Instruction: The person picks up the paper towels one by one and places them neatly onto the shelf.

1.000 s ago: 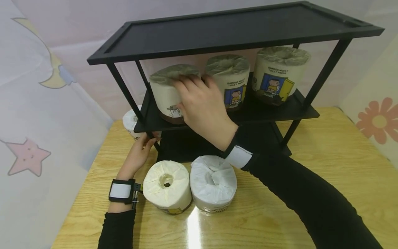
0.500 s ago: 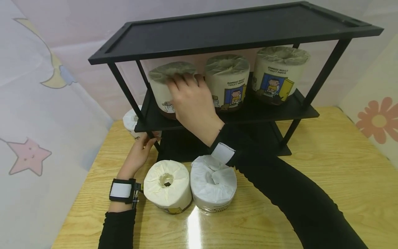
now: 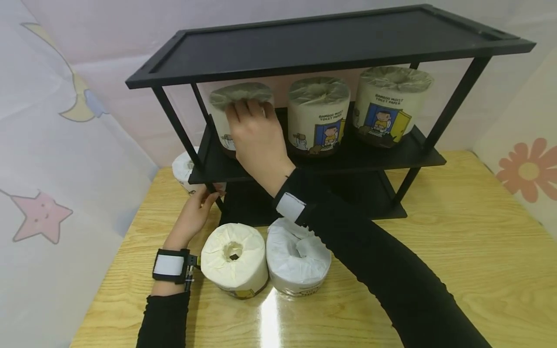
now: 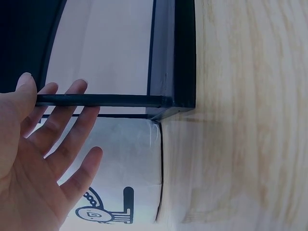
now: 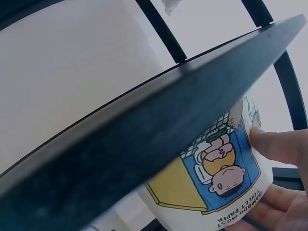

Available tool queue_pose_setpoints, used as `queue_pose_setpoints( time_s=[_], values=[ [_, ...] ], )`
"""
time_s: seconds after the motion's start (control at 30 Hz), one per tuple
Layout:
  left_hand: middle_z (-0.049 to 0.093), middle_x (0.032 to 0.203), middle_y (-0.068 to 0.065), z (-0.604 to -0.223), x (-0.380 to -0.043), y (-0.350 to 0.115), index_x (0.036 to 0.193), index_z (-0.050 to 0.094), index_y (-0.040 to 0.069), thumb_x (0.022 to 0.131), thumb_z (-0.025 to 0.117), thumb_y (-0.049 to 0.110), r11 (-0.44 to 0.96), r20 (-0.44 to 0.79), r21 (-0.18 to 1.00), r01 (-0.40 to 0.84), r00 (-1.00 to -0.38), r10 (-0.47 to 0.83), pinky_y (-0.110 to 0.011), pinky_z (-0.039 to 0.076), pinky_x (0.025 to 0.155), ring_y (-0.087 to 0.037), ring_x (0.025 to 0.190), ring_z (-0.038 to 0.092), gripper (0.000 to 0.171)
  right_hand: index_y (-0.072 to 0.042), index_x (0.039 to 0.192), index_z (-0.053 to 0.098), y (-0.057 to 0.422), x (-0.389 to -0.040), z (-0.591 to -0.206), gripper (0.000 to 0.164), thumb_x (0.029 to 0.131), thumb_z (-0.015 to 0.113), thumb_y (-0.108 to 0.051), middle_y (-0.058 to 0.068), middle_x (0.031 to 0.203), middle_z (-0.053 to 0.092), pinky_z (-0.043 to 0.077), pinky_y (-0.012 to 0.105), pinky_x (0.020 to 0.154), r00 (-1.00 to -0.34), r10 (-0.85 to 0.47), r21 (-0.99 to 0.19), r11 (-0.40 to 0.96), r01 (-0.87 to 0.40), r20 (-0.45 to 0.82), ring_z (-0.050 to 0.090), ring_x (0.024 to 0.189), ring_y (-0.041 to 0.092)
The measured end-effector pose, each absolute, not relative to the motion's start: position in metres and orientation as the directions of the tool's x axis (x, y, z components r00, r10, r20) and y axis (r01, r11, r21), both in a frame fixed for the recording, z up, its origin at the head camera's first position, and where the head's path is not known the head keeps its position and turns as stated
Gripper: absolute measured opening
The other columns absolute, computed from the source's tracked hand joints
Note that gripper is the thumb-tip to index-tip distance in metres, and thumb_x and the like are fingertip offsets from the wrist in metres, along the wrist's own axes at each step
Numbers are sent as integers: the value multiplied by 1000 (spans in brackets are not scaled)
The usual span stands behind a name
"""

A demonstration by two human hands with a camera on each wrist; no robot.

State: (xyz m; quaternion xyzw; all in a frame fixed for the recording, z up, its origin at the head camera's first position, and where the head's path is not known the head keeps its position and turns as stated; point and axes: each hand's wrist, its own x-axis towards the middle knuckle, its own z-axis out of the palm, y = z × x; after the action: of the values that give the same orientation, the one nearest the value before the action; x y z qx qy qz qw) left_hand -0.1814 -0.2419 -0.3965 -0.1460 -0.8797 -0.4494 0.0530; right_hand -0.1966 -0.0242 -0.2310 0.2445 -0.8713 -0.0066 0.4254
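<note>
Shifted deeper since earlier: one toilet roll (image 3: 241, 92), left end of middle shelf (image 3: 354, 162), clamped in right hand (image 3: 257, 140). Left hand (image 3: 195, 215), fingers loosely spread, touching post (image 4: 125, 100). Alongside: two further rolls (image 3: 317, 116). On table (image 3: 378, 290): two front rolls (image 3: 248, 275), side by side.

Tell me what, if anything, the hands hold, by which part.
Right hand: the leftmost cylindrical, cream paper-wrapped roll on the black middle shelf, by its side and top edge. Left hand: the slim black rack post below that shelf.

head: high, downward | wrists: close, left sideways, right inverted | all share: rack (image 3: 330, 41)
</note>
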Motion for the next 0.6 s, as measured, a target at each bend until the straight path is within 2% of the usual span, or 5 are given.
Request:
queue_pose_setpoints(
  time_s=[0.13,0.3,0.5,0.6],
  values=[
    [63,124,-16,-396,-181,-242,127,53,5,107,44,25,565,209,772,292,-956,208,-54,39,102,-35,121,54,29,-8,116,67,-29,-197,-232,27,90,59,-13,8,115,67,50,40,89,-517,-424,243,892,-381,743,60,108,25],
    [63,124,-16,-394,-181,-242,127,53,4,107,44,26,565,205,773,289,-956,209,-54,39,102,-35,122,53,31,-9,119,66,-31,-197,-233,29,91,59,-14,6,117,66,49,40,90,-523,-416,254,900,-354,744,60,109,24],
    [62,125,-16,-395,-181,-241,127,53,5,107,44,26,563,203,774,290,-956,213,-54,39,103,-35,122,54,30,-8,126,64,-30,-195,-232,41,86,68,-17,7,122,64,47,40,93,-569,-396,199,905,-377,721,57,112,25],
    [62,124,-16,-395,-181,-242,127,53,5,107,43,26,554,212,776,300,-952,219,-54,40,103,-35,122,54,31,-7,126,63,-30,-194,-232,39,88,64,-15,8,123,64,47,40,93,-571,-383,174,906,-386,726,57,113,26]
  ],
)
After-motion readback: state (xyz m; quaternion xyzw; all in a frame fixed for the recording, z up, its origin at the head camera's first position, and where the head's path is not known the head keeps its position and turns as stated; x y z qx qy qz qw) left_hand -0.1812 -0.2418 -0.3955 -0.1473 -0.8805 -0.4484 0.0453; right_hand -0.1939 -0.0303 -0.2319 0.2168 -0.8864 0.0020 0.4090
